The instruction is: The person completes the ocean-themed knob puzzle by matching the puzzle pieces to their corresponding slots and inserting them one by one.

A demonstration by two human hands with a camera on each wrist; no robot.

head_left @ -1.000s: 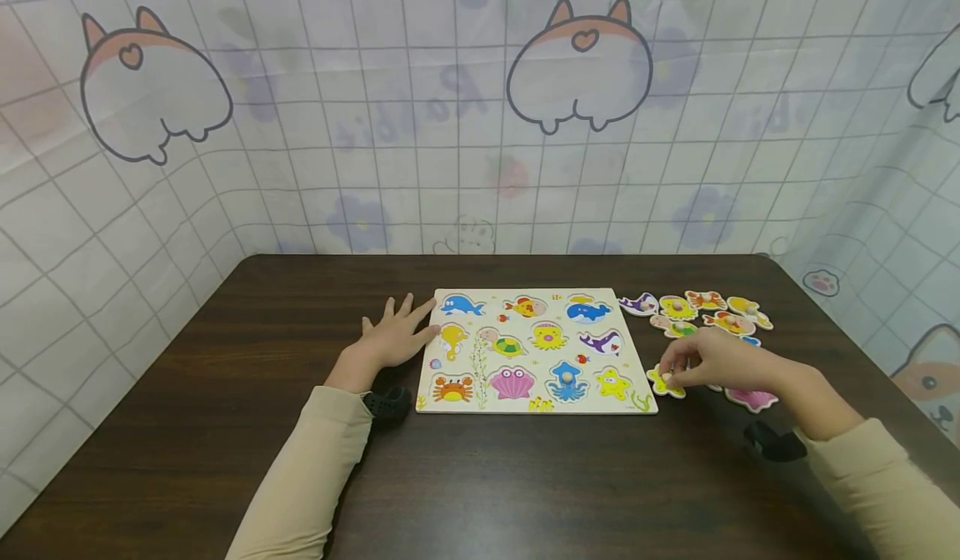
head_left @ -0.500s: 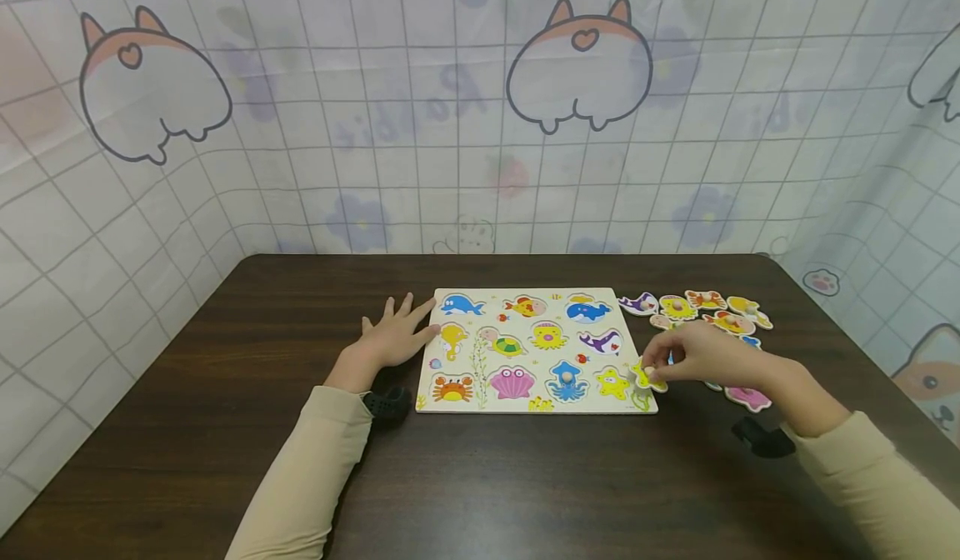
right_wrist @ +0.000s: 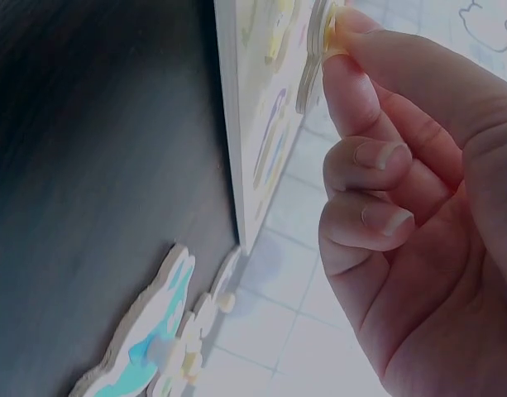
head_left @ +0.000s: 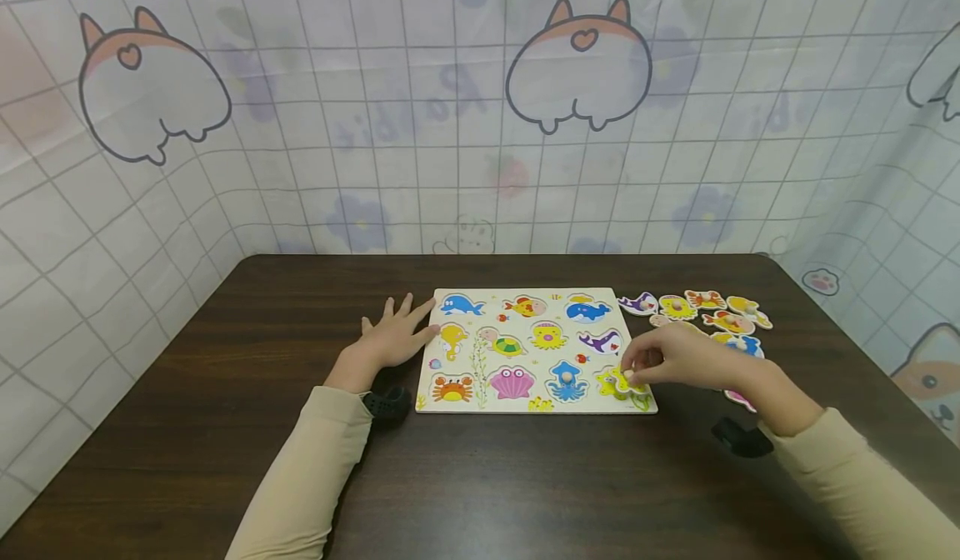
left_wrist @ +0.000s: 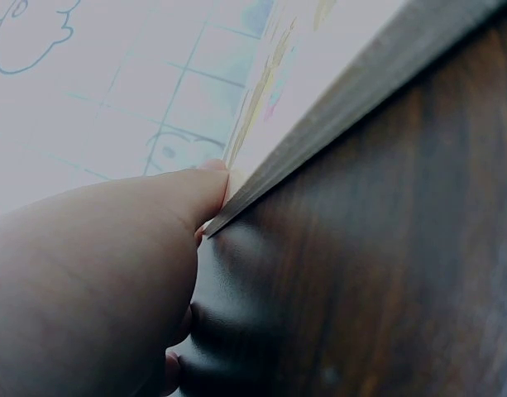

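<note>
A white puzzle board (head_left: pixel 525 406) with printed sea animals lies on the table. My right hand (head_left: pixel 686 360) pinches a yellow starfish puzzle piece (head_left: pixel 633 385) by its knob, over the board's lower right corner; it partly overlaps the board's starfish picture (head_left: pixel 606 382). In the right wrist view, thumb and index finger hold the starfish piece (right_wrist: pixel 315 58) while the other fingers curl toward the palm. My left hand (head_left: pixel 390 339) lies with spread fingers at the board's left edge, and its thumb touches that edge in the left wrist view. A blue squid piece (head_left: pixel 567 381) with a knob sits in the board.
Right of the board lie several loose knobbed pieces: a purple whale (head_left: pixel 639 303), a yellow octopus (head_left: pixel 678 307), a crab (head_left: pixel 705 299), a red-yellow fish (head_left: pixel 729 322) and a blue whale (head_left: pixel 742 345). My right hand partly hides others. A patterned cloth (head_left: pixel 480 127) hangs behind the table (head_left: pixel 480 477).
My right hand has carried the starfish piece leftward from the table beside the board to above its lower right corner. My left hand has stayed put.
</note>
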